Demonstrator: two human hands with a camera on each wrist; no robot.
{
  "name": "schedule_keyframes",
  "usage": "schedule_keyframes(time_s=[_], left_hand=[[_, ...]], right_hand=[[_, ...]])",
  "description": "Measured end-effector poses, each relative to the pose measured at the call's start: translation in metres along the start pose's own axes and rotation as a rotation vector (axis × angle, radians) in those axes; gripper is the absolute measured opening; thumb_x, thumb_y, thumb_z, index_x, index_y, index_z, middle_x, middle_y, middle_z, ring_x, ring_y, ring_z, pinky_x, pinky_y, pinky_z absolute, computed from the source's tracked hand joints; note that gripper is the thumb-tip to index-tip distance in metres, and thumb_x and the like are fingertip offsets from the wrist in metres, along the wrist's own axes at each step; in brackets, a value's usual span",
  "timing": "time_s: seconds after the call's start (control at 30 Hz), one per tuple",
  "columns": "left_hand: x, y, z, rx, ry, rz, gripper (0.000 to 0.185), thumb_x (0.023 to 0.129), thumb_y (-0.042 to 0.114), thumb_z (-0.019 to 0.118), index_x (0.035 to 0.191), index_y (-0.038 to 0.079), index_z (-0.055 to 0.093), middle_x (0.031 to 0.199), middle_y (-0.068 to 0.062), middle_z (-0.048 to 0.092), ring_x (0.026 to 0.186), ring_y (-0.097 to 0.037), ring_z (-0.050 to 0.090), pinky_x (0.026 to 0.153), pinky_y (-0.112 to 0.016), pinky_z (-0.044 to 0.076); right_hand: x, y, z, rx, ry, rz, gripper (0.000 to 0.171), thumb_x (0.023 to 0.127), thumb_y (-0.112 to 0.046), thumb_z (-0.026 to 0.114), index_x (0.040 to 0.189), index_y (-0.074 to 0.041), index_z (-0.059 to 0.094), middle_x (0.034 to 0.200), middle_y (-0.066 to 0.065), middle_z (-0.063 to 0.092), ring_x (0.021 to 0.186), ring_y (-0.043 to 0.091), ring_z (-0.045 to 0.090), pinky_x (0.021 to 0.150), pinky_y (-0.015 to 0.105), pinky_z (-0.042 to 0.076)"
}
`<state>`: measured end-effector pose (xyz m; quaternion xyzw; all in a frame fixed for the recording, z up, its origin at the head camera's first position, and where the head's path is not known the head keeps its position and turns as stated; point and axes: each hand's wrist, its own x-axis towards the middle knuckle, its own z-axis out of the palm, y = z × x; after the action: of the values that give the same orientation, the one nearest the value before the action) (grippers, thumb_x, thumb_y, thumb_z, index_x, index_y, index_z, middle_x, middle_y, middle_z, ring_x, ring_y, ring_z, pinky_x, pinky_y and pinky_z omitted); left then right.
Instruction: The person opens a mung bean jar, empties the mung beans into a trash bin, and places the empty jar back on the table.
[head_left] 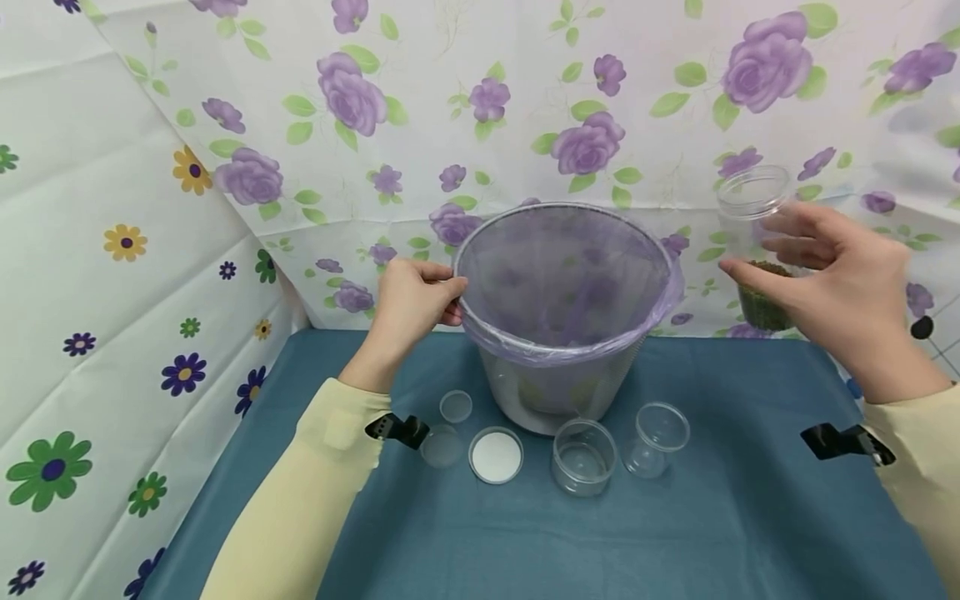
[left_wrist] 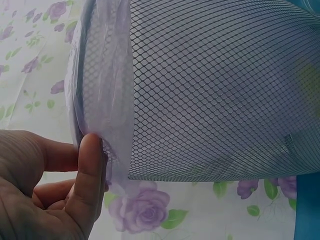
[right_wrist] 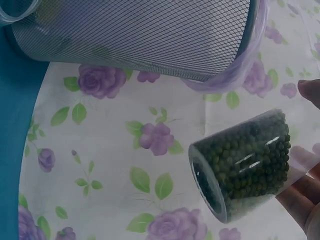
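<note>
A mesh wastebasket stands on the table, lined with a thin purple plastic bag folded over its rim. My left hand pinches the left side of that rim, thumb and fingers on either side of it; the left wrist view shows the fingertips on the bag's fold. Held up to the right of the wastebasket, a clear lidless jar is in my right hand. Small green beans fill its lower part, seen through the wall in the right wrist view. The jar's mouth points up.
In front of the wastebasket stand a wide clear jar and another clear jar. Left of them lie a white round lid and two clear discs, one behind the other. Flowered sheeting rises behind the blue-covered table.
</note>
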<state>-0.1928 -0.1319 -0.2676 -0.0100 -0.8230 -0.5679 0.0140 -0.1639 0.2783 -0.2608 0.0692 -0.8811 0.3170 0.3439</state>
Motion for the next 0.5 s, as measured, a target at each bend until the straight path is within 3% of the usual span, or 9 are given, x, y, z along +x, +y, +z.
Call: schedule_keyframes(time_s=[0.1,0.13,0.2,0.27,0.33,0.43,0.5], left_hand=[[0.0001,0.0000,0.0002,-0.009,-0.004,-0.005,0.034,0.086,0.018,0.067,0.114,-0.002,0.065,0.086,-0.017,0.070,0.058,-0.020,0.069,0.059,-0.032,0.058],[0.0002,-0.0002,0.0002,-0.011,-0.006,-0.006,0.033,0.086,0.017,0.067,0.113,-0.001,0.065,0.087,-0.017,0.070,0.058,-0.020,0.069,0.059,-0.032,0.058],[0.0005,-0.0006,0.0003,-0.017,-0.006,-0.005,0.032,0.085,0.017,0.068,0.112,-0.001,0.066,0.087,-0.017,0.070,0.058,-0.020,0.069,0.059,-0.032,0.058],[0.0008,-0.0008,0.0002,-0.017,-0.003,0.001,0.030,0.085,0.017,0.068,0.110,0.000,0.067,0.085,-0.017,0.070,0.058,-0.021,0.069,0.059,-0.033,0.058],[0.0009,-0.0008,0.0001,-0.014,0.000,0.006,0.029,0.085,0.018,0.068,0.108,0.000,0.068,0.083,-0.016,0.070,0.058,-0.021,0.068,0.059,-0.033,0.057],[0.0006,-0.0001,-0.0003,-0.003,0.001,0.008,0.028,0.085,0.018,0.068,0.107,0.001,0.069,0.082,-0.016,0.070,0.058,-0.021,0.068,0.058,-0.032,0.057],[0.0006,0.0006,-0.0008,0.012,0.000,0.008,0.029,0.085,0.018,0.068,0.108,0.000,0.068,0.083,-0.016,0.070,0.059,-0.021,0.068,0.058,-0.032,0.057]], right_hand=[[0.0029,-0.0032,0.0015,-0.040,-0.008,-0.095,0.060,0.062,-0.032,0.087,0.117,-0.026,0.065,0.106,0.009,0.070,0.079,-0.031,0.045,0.081,-0.003,0.037],[0.0038,-0.0044,0.0018,-0.057,-0.014,-0.134,0.063,0.060,-0.030,0.088,0.118,-0.024,0.065,0.105,0.011,0.070,0.081,-0.026,0.052,0.084,-0.001,0.038],[0.0058,-0.0058,0.0030,-0.110,-0.018,-0.227,0.068,0.058,-0.029,0.089,0.121,-0.023,0.064,0.103,0.011,0.071,0.083,-0.010,0.064,0.087,-0.001,0.035],[0.0070,-0.0070,0.0039,-0.158,-0.022,-0.308,0.074,0.055,-0.027,0.090,0.124,-0.022,0.063,0.103,0.012,0.071,0.081,0.012,0.070,0.089,0.012,0.046],[0.0084,-0.0080,0.0052,-0.202,-0.023,-0.380,0.078,0.054,-0.027,0.090,0.126,-0.020,0.062,0.101,0.014,0.071,0.076,0.035,0.069,0.083,0.025,0.053],[0.0097,-0.0094,0.0067,-0.241,-0.034,-0.456,0.078,0.054,-0.028,0.089,0.126,-0.015,0.061,0.097,0.017,0.071,0.073,0.035,0.069,0.071,0.049,0.052],[0.0104,-0.0105,0.0076,-0.264,-0.042,-0.486,0.076,0.055,-0.029,0.088,0.125,-0.012,0.062,0.092,0.018,0.071,0.070,0.033,0.067,0.069,0.050,0.052]])
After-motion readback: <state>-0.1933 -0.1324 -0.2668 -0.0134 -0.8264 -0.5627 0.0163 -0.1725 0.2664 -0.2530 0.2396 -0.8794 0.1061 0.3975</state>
